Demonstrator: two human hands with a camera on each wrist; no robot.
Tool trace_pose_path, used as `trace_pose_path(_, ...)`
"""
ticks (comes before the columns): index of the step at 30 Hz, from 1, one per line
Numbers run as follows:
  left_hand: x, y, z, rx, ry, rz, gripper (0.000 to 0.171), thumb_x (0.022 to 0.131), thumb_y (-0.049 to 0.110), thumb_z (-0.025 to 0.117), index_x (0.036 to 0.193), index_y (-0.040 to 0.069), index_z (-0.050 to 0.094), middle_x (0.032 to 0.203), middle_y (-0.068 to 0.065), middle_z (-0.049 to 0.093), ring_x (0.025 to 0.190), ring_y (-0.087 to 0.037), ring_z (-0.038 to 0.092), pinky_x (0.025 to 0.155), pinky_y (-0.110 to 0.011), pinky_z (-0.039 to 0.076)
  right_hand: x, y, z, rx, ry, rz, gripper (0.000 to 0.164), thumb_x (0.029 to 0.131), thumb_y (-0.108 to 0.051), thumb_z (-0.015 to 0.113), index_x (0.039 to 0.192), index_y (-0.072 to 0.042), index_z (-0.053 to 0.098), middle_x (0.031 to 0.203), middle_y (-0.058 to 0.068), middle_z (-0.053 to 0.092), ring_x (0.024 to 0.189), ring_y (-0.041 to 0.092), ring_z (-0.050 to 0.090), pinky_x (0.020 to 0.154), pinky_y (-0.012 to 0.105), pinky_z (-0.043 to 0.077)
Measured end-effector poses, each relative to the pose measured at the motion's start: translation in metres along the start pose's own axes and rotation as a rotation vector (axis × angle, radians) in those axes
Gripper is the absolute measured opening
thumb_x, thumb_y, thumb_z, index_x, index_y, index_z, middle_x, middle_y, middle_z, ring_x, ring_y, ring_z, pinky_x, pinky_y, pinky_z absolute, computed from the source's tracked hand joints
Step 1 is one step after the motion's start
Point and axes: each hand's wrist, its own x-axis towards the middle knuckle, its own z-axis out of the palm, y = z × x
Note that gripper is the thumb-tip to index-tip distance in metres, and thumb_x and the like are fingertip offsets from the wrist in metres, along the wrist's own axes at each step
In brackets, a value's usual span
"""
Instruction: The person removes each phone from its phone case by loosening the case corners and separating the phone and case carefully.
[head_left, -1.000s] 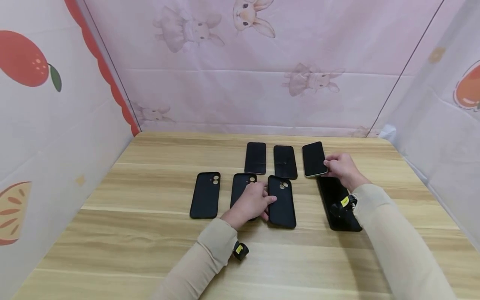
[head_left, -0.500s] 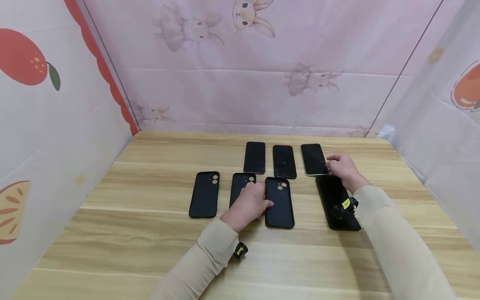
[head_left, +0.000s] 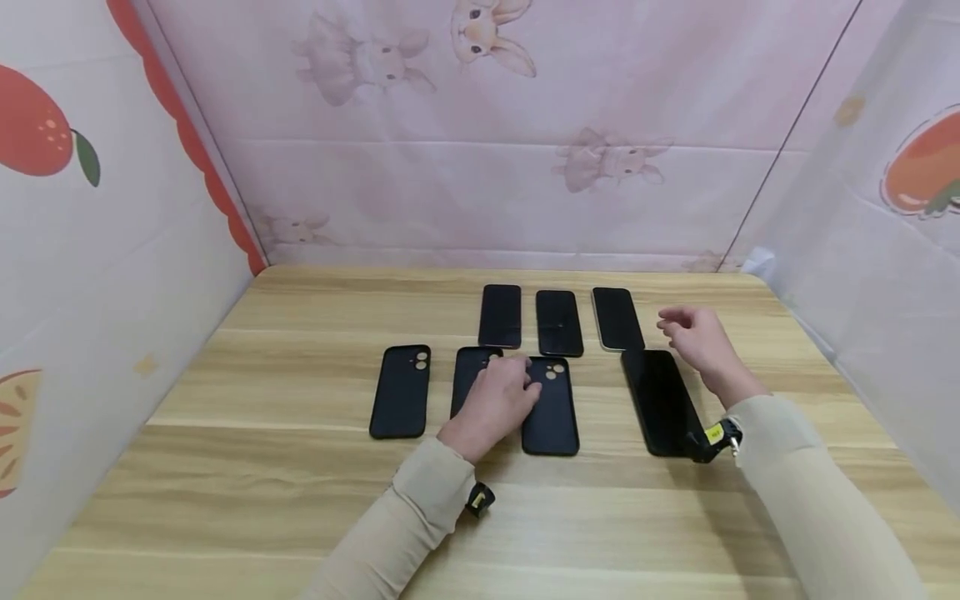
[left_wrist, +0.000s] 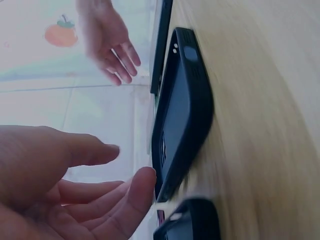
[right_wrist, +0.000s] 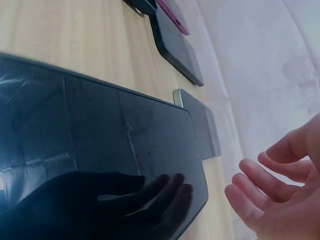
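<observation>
My left hand hovers by the left edge of the right phone case, its fingers loosely bent with nothing between them. In the left wrist view the fingertips are right at that black case. The middle case is partly hidden under the hand. My right hand is raised, empty, fingers relaxed, to the right of a phone lying screen up. Just in front of that phone lies a larger black device with a glossy screen, which reflects the right hand in the right wrist view.
Two more phones, a left one and a middle one, lie in the back row. A third black phone case lies at the left of the front row. Printed cloth walls enclose the wooden table.
The right phone has been set straight on the table, and my right hand has let go and moved right. My left hand has released the right case, which now lies flat.
</observation>
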Motion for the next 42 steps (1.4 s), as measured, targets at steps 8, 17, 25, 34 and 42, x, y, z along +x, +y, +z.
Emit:
trace_pose_path(8, 0.007, 0.011, 0.009, -0.149, -0.028, -0.014, 0.037, 0.099, 0.016, 0.057, 0.134, 0.003, 0.058, 0.1, -0.003, 0.073, 0.081, -0.011, 0.065, 0.075, -0.027, 0.054, -0.024, 0.001, 0.001, -0.007, -0.001, -0.021, 0.041, 0.104, -0.013, 0.038, 0.138, 0.01, 0.047, 0.134, 0.032, 0.056, 0.114, 0.033, 0.054, 0.083, 0.021, 0.054)
trace_pose_path(17, 0.015, 0.029, 0.024, -0.384, -0.156, -0.081, 0.045, 0.099, 0.013, 0.05, 0.143, 0.004, 0.047, 0.099, -0.003, 0.072, 0.061, -0.007, 0.065, 0.07, -0.023, 0.053, -0.053, 0.008, 0.004, -0.121, -0.016, -0.012, 0.039, 0.103, -0.014, 0.043, 0.134, 0.008, 0.052, 0.128, 0.029, 0.058, 0.103, 0.032, 0.059, 0.078, 0.025, 0.051)
trace_pose_path(25, 0.021, 0.047, 0.042, -0.559, -0.237, -0.139, 0.049, 0.099, 0.013, 0.05, 0.147, 0.004, 0.042, 0.126, -0.011, 0.067, 0.076, -0.016, 0.072, 0.072, -0.026, 0.057, -0.063, 0.012, 0.012, -0.24, -0.052, -0.032, 0.033, 0.099, -0.009, 0.05, 0.125, 0.01, 0.057, 0.119, 0.029, 0.061, 0.105, 0.038, 0.061, 0.083, 0.042, 0.051)
trace_pose_path(34, 0.024, 0.064, 0.061, -0.692, -0.26, -0.229, 0.051, 0.096, 0.011, 0.052, 0.146, 0.003, 0.043, 0.133, -0.013, 0.063, 0.084, -0.021, 0.073, 0.087, -0.03, 0.056, -0.061, 0.022, 0.012, -0.349, 0.027, -0.062, 0.031, 0.089, 0.0, 0.054, 0.116, 0.015, 0.059, 0.103, 0.03, 0.065, 0.093, 0.039, 0.065, 0.082, 0.049, 0.052)
trace_pose_path(42, 0.026, 0.075, 0.069, -0.828, -0.269, -0.269, 0.054, 0.092, 0.004, 0.053, 0.145, -0.001, 0.043, 0.137, -0.018, 0.058, 0.092, -0.026, 0.072, 0.084, -0.035, 0.059, -0.059, 0.031, 0.01, -0.413, 0.056, -0.06, 0.03, 0.086, 0.002, 0.049, 0.109, 0.017, 0.059, 0.096, 0.031, 0.066, 0.088, 0.04, 0.063, 0.08, 0.052, 0.051)
